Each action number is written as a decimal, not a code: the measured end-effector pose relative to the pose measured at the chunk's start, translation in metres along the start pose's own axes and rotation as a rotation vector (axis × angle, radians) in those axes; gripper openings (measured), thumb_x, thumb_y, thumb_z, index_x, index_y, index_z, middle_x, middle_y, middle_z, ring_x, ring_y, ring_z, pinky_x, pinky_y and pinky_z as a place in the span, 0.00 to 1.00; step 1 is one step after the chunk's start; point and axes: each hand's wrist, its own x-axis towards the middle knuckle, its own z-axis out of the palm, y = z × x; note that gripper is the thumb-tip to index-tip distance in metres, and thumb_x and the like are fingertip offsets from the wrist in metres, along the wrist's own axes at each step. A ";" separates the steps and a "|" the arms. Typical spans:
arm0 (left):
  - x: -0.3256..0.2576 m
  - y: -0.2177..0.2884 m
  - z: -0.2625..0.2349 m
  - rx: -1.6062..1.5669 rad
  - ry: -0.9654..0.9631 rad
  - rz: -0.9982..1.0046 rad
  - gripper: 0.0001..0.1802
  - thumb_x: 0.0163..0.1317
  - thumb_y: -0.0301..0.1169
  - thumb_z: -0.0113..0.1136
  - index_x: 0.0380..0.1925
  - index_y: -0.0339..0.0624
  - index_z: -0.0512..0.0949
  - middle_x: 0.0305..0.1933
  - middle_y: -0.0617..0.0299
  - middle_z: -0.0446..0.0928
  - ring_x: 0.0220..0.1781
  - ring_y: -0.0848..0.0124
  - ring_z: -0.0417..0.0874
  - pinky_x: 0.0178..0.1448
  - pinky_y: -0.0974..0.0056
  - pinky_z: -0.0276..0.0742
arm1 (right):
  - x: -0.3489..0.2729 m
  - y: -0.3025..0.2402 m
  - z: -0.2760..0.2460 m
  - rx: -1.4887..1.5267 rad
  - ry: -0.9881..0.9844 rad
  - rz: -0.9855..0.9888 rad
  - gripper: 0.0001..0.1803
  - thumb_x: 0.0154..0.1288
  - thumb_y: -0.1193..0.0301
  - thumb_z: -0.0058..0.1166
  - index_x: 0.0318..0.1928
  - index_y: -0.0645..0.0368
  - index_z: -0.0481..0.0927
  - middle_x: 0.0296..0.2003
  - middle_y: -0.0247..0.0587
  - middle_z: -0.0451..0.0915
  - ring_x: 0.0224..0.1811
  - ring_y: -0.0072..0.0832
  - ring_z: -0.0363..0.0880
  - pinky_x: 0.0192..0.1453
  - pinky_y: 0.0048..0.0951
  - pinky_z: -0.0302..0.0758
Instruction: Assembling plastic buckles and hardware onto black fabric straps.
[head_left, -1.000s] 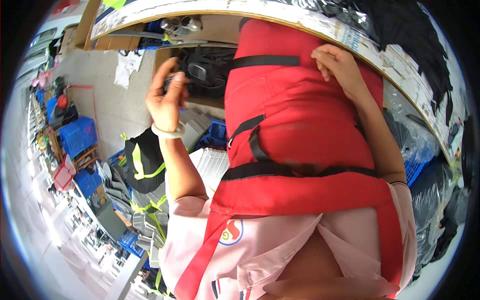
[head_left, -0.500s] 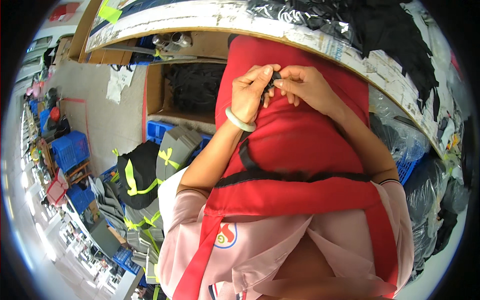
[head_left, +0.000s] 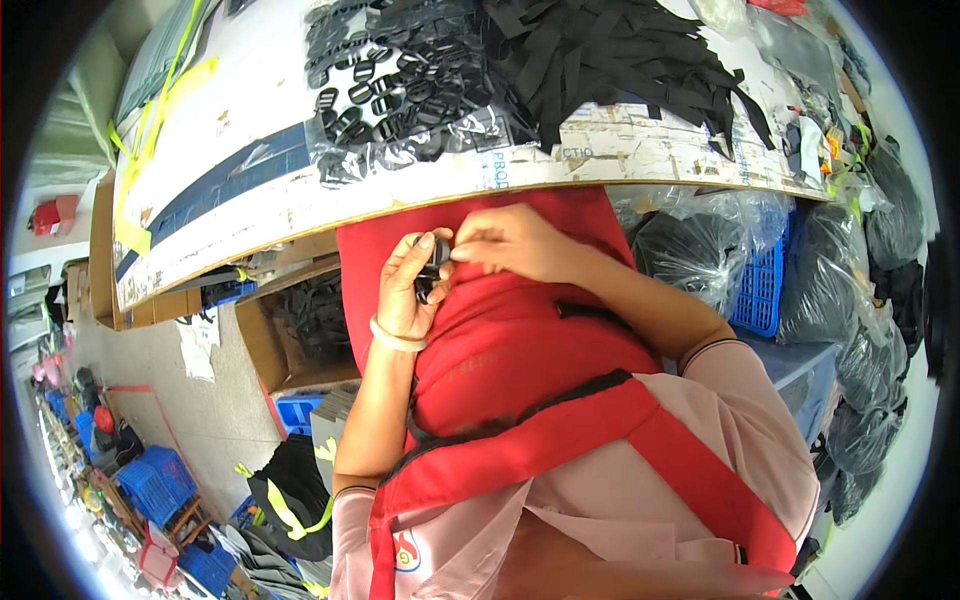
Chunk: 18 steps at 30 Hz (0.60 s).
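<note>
In front of my lap, my left hand (head_left: 405, 295) is closed around a small black plastic buckle (head_left: 434, 262), held upright between thumb and fingers. My right hand (head_left: 512, 243) is just to its right, slightly blurred, with thumb and fingertips pinched close to the buckle. Whether anything sits in that pinch is hidden. Below both hands spreads my red apron (head_left: 500, 330). On the worktable (head_left: 260, 135) ahead lie several loose black buckles (head_left: 385, 90) on clear plastic, with a heap of black webbing straps (head_left: 590, 55) to their right.
The table's edge runs just beyond my hands. Under it at the left stands a cardboard box (head_left: 262, 345) with black pieces inside. At the right are a blue crate (head_left: 760, 285) and several bagged black bundles (head_left: 685, 250). Grey and black goods with yellow ties (head_left: 295, 500) sit at lower left.
My view has shifted so that more of the tabletop shows, with the buckles and straps. My right hand has drawn slightly back from the left, which still grips the black buckle.
</note>
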 end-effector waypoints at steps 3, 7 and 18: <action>0.001 0.005 -0.013 -0.010 0.002 -0.038 0.01 0.66 0.28 0.56 0.35 0.45 0.76 0.40 0.54 0.81 0.24 0.73 0.76 0.17 0.78 0.64 | -0.010 -0.033 -0.048 -0.271 0.365 0.021 0.07 0.66 0.70 0.54 0.38 0.61 0.80 0.29 0.30 0.78 0.29 0.14 0.74 0.34 0.20 0.74; 0.005 -0.006 -0.020 0.079 0.035 -0.065 0.02 0.64 0.27 0.58 0.36 0.45 0.77 0.37 0.57 0.81 0.24 0.75 0.76 0.17 0.78 0.64 | 0.001 -0.056 -0.105 -0.777 0.738 -0.405 0.06 0.64 0.70 0.57 0.39 0.58 0.81 0.28 0.26 0.75 0.28 0.13 0.69 0.30 0.16 0.66; -0.002 -0.010 -0.007 0.290 -0.014 -0.118 0.07 0.65 0.32 0.59 0.31 0.41 0.76 0.32 0.57 0.81 0.22 0.76 0.79 0.16 0.77 0.66 | 0.053 -0.069 -0.134 0.052 0.685 -0.242 0.07 0.66 0.67 0.57 0.35 0.56 0.77 0.19 0.28 0.72 0.16 0.11 0.62 0.21 0.15 0.56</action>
